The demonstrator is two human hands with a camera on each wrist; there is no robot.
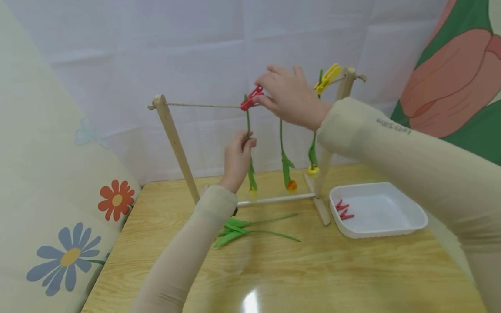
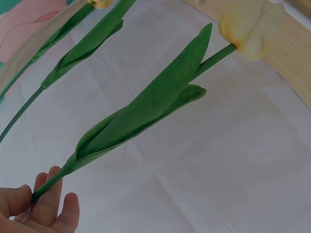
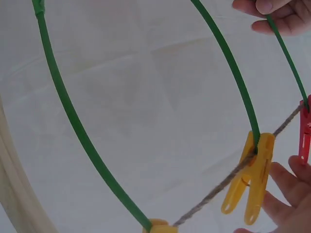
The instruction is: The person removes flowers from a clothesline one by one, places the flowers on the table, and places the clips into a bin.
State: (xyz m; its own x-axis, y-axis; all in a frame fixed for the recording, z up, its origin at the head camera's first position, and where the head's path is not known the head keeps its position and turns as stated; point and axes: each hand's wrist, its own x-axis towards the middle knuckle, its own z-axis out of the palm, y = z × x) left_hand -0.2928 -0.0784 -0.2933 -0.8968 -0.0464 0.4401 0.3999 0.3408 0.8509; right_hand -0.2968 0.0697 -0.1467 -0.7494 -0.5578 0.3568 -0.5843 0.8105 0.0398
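My left hand [image 1: 236, 161] pinches the green stem of an artificial tulip [image 2: 141, 111] with a pale yellow bloom, hanging head down. At the stem's upper end a red clothespin [image 1: 252, 99] sits on the rope [image 1: 203, 105]. My right hand [image 1: 293, 98] holds that clothespin by its handle end, thumb and forefinger around it. To the right hang an orange tulip [image 1: 285, 169] and a yellow tulip [image 1: 312, 154], also upside down. Yellow clothespins [image 3: 257, 174] fix their stems to the rope; in the head view my right hand hides the middle one.
The rope runs between two wooden posts [image 1: 176, 148] joined low down by a white bar [image 1: 278, 199]. More green stems with leaves [image 1: 235, 228] lie on the wooden table [image 1: 313, 269]. At right, a white tray [image 1: 383, 230] contains red clothespins [image 1: 344, 213].
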